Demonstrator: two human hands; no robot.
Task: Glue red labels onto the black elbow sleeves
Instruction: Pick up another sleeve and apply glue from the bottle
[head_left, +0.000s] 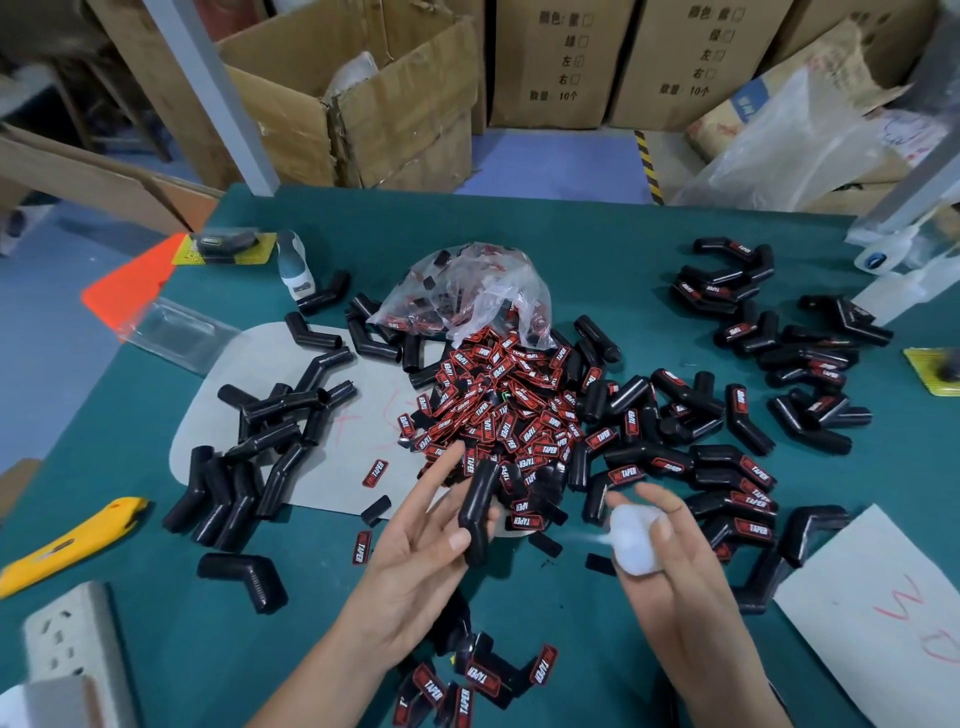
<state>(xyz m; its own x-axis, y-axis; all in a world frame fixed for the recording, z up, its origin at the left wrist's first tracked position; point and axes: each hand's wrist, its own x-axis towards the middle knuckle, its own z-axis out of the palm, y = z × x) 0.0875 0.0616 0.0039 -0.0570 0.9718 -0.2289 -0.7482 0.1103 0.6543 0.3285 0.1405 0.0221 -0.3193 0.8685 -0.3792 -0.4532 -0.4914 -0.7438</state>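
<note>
Gluing step: your left hand (415, 540) holds one black elbow sleeve (478, 512) between thumb and fingers; your right hand (670, 551) has its fingers wrapped round the white glue bottle (636, 540), nozzle toward the sleeve.
Advice: probably a small dab is enough.
Labels: red labels (498, 415) heaped mid-surface.
Surface: green (571, 234); yellow knife (72, 540) at left edge.
Room: cardboard boxes (561, 62) behind.

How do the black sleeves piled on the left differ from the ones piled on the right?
The left pile of sleeves is plain black, while most in the right pile of sleeves carry red labels. The left pile lies partly on a grey mat; the right pile lies on the green table. Both are bent black tubes.
</note>
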